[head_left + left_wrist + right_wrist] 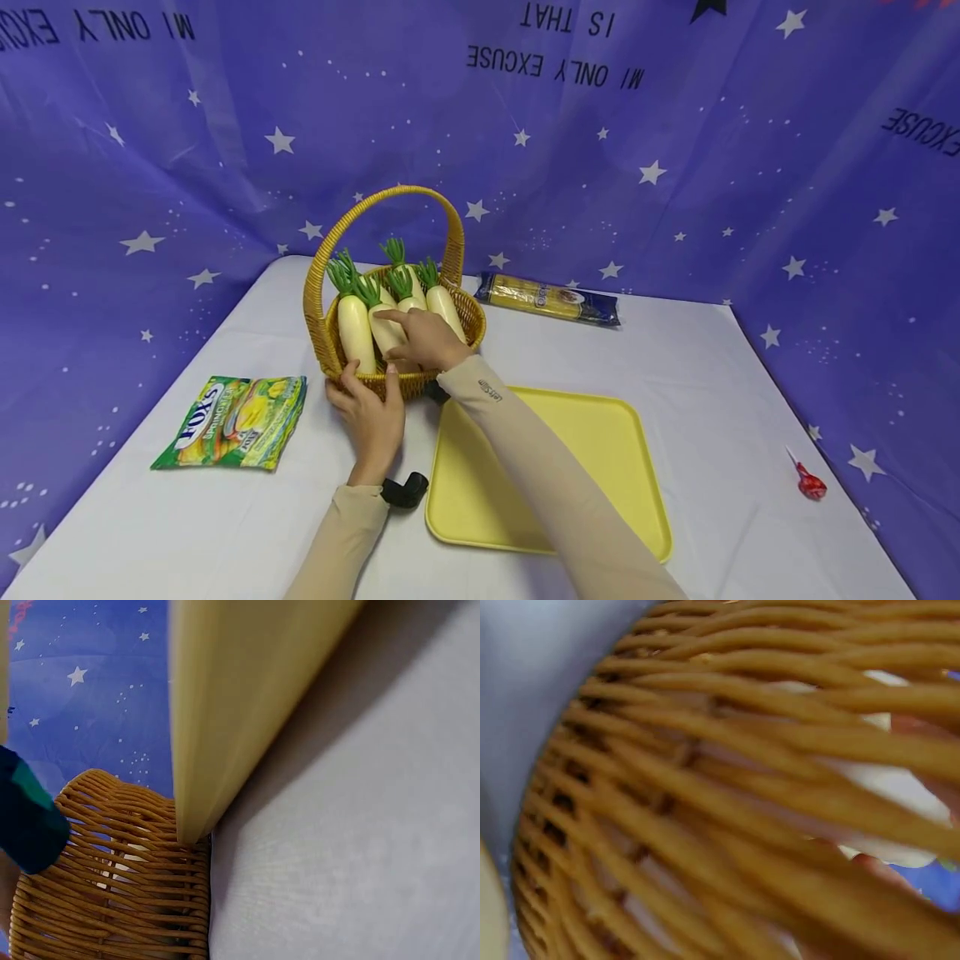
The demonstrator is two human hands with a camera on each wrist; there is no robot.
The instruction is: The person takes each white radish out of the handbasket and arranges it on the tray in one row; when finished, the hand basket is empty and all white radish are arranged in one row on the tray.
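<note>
A woven basket (420,385) with a tall arched handle stands at the middle of the table, holding several white radishes (354,329) with green tops. My left hand (377,425) holds the basket's near rim, fingertips over the edge. Reaching inside, my right hand (431,337) grips one white radish (385,333) near the front, thumb and index finger about its body. In the left wrist view the basket's wicker wall (135,900) appears low at left. Wicker strands (705,810) fill the right wrist view, and parts of the hand show through the gaps.
Right of the basket lies a yellow tray (600,450), partly under the right forearm. A Fox's candy bag (236,421) is at left. Behind are a spaghetti pack (547,298) and a starry purple cloth (525,183). A red lollipop (810,482) lies far right.
</note>
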